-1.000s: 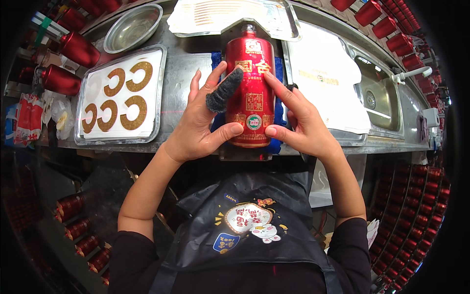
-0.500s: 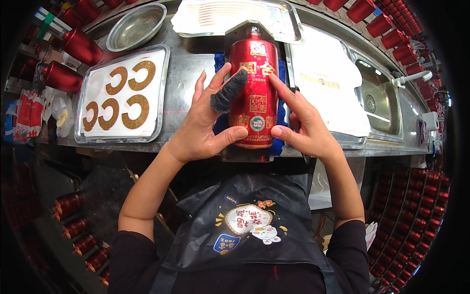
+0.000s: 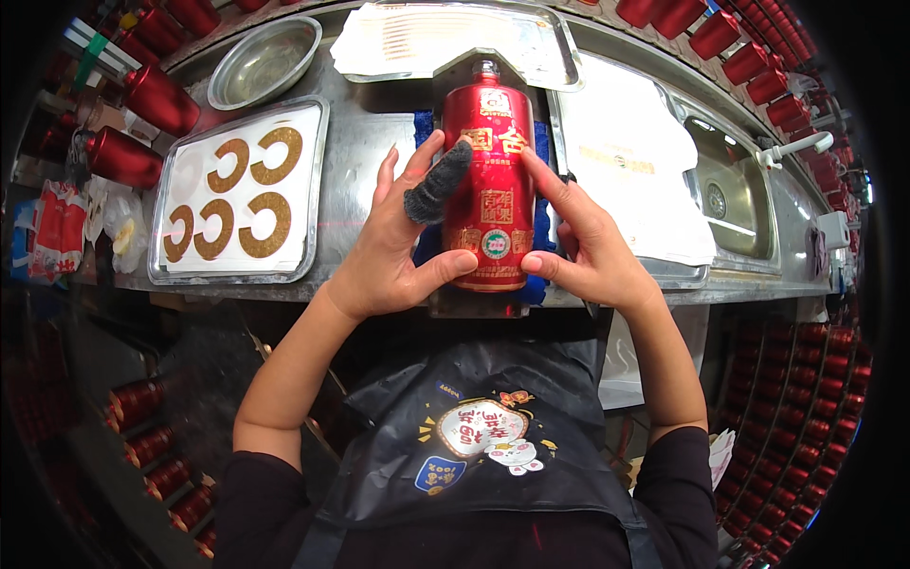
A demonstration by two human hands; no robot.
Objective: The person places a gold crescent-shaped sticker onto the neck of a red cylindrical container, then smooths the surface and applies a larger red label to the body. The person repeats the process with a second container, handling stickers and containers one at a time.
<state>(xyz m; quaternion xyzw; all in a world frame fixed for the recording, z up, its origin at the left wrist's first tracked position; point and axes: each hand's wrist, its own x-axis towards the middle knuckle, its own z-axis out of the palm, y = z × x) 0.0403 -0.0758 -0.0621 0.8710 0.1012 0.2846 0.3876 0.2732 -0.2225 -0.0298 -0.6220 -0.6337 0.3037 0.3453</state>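
Observation:
A red metallic bottle (image 3: 486,175) with gold lettering, a small green-and-white round emblem and a dark neck lies on its back in a holder (image 3: 474,307), its neck pointing away from me. My left hand (image 3: 379,251) grips its left side, thumb on the lower edge and fingers along the upper part. A dark fuzzy cloth sleeve (image 3: 436,188) covers one of those fingers, which presses near the large gold characters. From the right side, my right hand (image 3: 597,251) holds the bottle with thumb low and index finger beside the same characters. Blue cloth (image 3: 424,125) shows under the bottle.
At left, a tray (image 3: 321,175) carries a white sheet with several gold C-shaped pieces; a metal bowl (image 3: 248,71) stands behind it. Another tray (image 3: 569,47) with sheets is at the back. White sheets (image 3: 616,199) and a sink (image 3: 725,204) lie right. Red bottles (image 3: 159,100) crowd the edges.

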